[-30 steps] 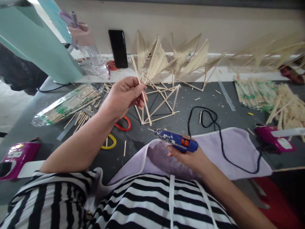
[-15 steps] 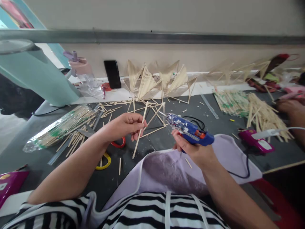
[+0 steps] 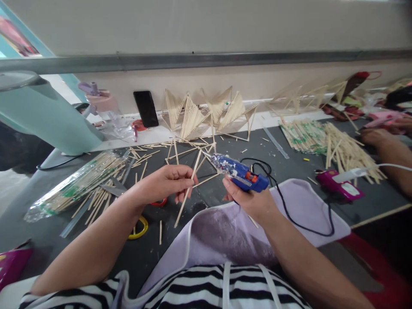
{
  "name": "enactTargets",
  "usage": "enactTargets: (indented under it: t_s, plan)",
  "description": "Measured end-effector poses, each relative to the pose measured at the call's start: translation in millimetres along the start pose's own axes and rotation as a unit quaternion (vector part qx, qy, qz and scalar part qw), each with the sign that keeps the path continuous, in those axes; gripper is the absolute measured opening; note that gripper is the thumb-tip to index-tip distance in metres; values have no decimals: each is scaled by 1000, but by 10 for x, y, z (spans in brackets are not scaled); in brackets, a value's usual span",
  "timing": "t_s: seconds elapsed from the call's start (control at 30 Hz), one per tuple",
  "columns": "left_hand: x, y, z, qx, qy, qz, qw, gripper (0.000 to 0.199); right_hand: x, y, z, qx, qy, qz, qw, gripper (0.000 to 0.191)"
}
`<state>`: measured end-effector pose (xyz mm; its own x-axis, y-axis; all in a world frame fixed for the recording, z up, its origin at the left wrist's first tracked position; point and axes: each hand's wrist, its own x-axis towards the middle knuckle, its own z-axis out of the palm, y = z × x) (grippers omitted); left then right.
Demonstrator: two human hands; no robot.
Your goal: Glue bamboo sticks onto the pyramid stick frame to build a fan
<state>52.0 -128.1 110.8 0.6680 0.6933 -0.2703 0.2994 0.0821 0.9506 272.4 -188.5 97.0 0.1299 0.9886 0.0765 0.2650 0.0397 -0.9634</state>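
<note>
Between the thumb and fingers of my left hand [image 3: 178, 182] is a thin wooden stick [image 3: 182, 211], tilted with its upper end away from me. My right hand [image 3: 246, 198] is wrapped round a blue hot glue gun [image 3: 238, 172], its front spattered with whitish residue. The gun's nozzle is at the stick's upper end; whether they touch I cannot tell. Just behind, an open frame of joined sticks [image 3: 206, 183] lies on the dark table, partly hidden by my left hand and the gun. Scissors with a yellow handle loop [image 3: 141, 227] and a red handle loop [image 3: 159, 202] lie beside my left forearm.
Finished stick structures [image 3: 193, 118] stand along the wall by a phone [image 3: 146, 109]. Bagged sticks [image 3: 77, 180] lie left, loose sticks [image 3: 349, 150] right. The gun's black cord [image 3: 289, 214] crosses a lilac cloth [image 3: 299, 193]. Another person's hand [image 3: 376, 138] is at far right.
My right hand has brought the glue gun leftward, so its nozzle is now at the upper end of the stick. My left hand keeps its hold. The whole view has shifted slightly.
</note>
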Motion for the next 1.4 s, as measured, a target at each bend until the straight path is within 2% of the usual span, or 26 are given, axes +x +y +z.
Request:
enactTargets:
  t_s: [0.23,0.57,0.93,1.07,1.4]
  plan:
    - [2,-18,8,0,-5,2,1000,19,36,154,38,47,18,2,999,23]
    - [4,-23,2,4,-13,2,1000,18,44,252,40,42,9,-8,999,24]
    - [2,0,16,6,-13,-2,1000,16,25,172,37,37,6,32,999,24]
    - [1,7,20,-1,-10,-4,1000,17,16,190,21,21,-9,13,1000,25]
    - [-24,41,21,4,-16,-10,1000,18,14,222,-7,-35,3,-39,999,24]
